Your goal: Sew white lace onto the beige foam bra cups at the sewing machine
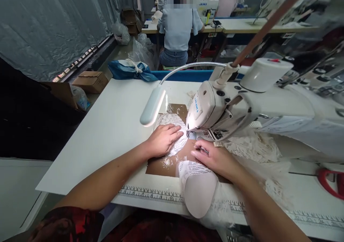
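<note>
Seated view of a white table (107, 127) with a sewing machine (204, 107). The left hand (163, 140) is laid palm down on a white lace piece (174, 122), just left of the machine's needle area. Its grip is released, the fingers being spread flat and pressed on the lace. The right hand (215, 158) is placed just in front of the machine head. Its grip is clenched on a thin metal tool (200, 148), which is pinched between thumb and fingers and pointed towards the needle area. The lace piece is spread on a brown sheet (161, 165) fixed flat to the table and runs under the machine head. A padded cup (199, 190) edged with lace is seen below the right hand, hanging over the near table edge across a printed ruler strip (150, 193). A heap of cream lace (252, 147) is piled to the right, under the machine arm. A gooseneck lamp (152, 107) is bent over the lace piece. Behind, a person (178, 27) is seated facing away at another table, and a cardboard box (91, 81) is set on the floor at left.
</note>
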Demonstrator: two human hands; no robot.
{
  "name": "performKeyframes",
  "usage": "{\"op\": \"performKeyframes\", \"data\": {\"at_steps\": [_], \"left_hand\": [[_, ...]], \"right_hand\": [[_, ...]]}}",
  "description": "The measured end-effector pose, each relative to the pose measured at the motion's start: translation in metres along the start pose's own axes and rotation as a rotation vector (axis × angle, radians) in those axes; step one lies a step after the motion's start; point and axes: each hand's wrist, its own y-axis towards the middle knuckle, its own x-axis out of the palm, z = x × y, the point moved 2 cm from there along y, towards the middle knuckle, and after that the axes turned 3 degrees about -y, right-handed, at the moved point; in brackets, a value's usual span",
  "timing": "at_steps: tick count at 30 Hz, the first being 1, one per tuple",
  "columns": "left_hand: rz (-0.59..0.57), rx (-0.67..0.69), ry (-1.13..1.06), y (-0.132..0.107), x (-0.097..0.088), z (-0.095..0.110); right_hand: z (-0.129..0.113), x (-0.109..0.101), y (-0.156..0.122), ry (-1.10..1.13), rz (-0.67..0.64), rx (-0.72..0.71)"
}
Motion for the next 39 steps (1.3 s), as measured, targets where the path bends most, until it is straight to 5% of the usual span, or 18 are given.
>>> {"op": "performKeyframes", "data": {"at_steps": [6, 11, 16, 19, 23, 26, 31, 37, 39], "left_hand": [[-0.073, -0.189, 0.012, -0.016, -0.024, 0.004], [-0.193, -0.399, -0.153, -0.040, -0.054, -0.007], [-0.277, -0.584, -0.225, -0.078, -0.066, -0.020], [-0.070, -0.574, -0.056, -0.097, -0.086, -0.031], [0.362, -0.488, 0.178, -0.115, -0.121, -0.047], [0.354, -0.499, 0.274, -0.124, -0.120, -0.060], [-0.003, -0.585, 0.114, -0.141, -0.073, -0.084], [0.048, -0.580, 0.130, -0.148, -0.074, -0.094], [0.088, -0.567, 0.150, -0.144, -0.081, -0.086]], "right_hand": [[0.006, -0.009, -0.045, 0.061, -0.308, -0.005], [-0.010, 0.006, -0.059, 0.145, -0.146, -0.044], [-0.050, 0.012, -0.042, 0.397, -0.050, -0.022], [-0.086, 0.010, -0.022, 0.522, -0.013, -0.167], [-0.123, 0.000, 0.012, 0.465, 0.281, -0.439], [-0.131, 0.003, 0.031, 0.243, 0.223, -0.450], [-0.106, 0.014, 0.012, 0.013, 0.023, -0.416], [-0.017, -0.007, -0.059, -0.012, 0.199, -0.096], [0.022, -0.022, -0.081, -0.099, 0.374, 0.147]]}}
